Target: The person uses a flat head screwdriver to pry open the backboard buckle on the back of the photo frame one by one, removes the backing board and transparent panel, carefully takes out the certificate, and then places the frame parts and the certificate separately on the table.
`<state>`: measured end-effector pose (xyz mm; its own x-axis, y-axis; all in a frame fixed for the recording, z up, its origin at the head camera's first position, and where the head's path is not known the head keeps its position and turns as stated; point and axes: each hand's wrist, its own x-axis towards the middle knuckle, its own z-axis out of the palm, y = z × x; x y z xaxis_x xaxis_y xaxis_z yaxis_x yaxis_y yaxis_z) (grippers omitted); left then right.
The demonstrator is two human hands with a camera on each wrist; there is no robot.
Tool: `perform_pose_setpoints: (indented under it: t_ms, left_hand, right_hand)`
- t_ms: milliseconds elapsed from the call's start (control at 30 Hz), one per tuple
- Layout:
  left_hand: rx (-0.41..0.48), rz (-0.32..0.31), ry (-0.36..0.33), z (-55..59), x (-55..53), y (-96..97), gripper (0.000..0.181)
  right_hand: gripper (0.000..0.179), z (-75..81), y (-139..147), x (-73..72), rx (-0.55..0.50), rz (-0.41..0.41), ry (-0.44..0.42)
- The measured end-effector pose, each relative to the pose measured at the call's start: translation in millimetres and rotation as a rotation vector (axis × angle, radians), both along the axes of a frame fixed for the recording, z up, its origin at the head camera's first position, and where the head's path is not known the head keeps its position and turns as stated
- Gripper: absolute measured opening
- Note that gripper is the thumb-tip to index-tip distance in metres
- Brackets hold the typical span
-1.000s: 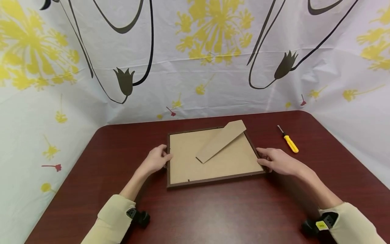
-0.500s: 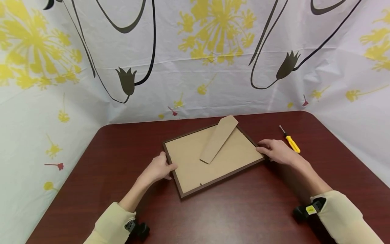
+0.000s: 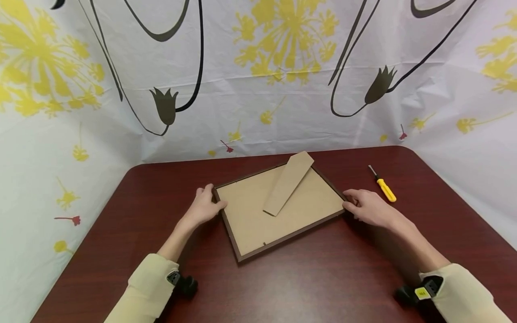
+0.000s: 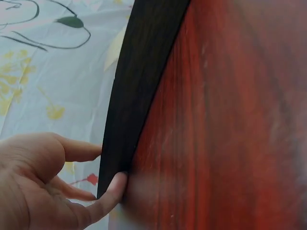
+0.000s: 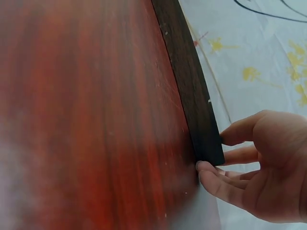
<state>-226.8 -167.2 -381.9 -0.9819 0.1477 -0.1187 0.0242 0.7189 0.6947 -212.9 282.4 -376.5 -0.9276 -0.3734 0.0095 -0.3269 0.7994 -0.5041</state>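
A dark brown picture frame (image 3: pixel 282 237) lies face down and turned at an angle on the table, its tan backing board (image 3: pixel 242 211) facing up. A cardboard easel stand (image 3: pixel 288 184) slants across the backing, its far end reaching past the frame's back edge. My left hand (image 3: pixel 203 206) grips the frame's left side near the far corner, thumb over the top edge. At the near right corner, my right hand (image 3: pixel 369 207) pinches the frame between thumb and fingers. Both wrist views show the frame's dark side, with fingertips of the left hand (image 4: pixel 53 187) and right hand (image 5: pixel 268 167) at it.
A screwdriver with a yellow handle (image 3: pixel 386 190) lies on the reddish-brown table (image 3: pixel 307 287), beyond the right hand. A white sheet (image 3: pixel 226 107) with printed flowers hangs behind the table and along its sides.
The frame has turned clockwise, its near left corner coming toward me, mostly by half a second ago. Since then the left hand has slid up the left side toward the far corner.
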Motion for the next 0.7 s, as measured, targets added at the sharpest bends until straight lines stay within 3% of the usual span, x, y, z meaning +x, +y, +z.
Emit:
perform_pose_setpoints:
  t_ms: [167, 367, 567, 700]
  left_hand:
    - [-0.009, 0.006, 0.03, 0.7, -9.7, -2.8, 0.065]
    - [-0.024, 0.031, 0.07, 2.2, -13.8, -4.3, 0.052]
    - [-0.009, 0.025, 0.074, 2.3, -9.1, -8.0, 0.049]
    - [0.001, -0.018, 0.072, 3.6, 0.0, -11.3, 0.046]
  right_hand:
    - [0.042, 0.0, -3, 8.6, -0.042, -0.029, -0.021]
    - [0.041, 0.3, -6, 10.3, -0.055, -0.058, -0.036]
    - [0.043, -0.2, -5, 6.5, -0.076, -0.099, -0.047]
    - [0.04, -2.9, -4, -1.3, -0.09, -0.13, -0.023]
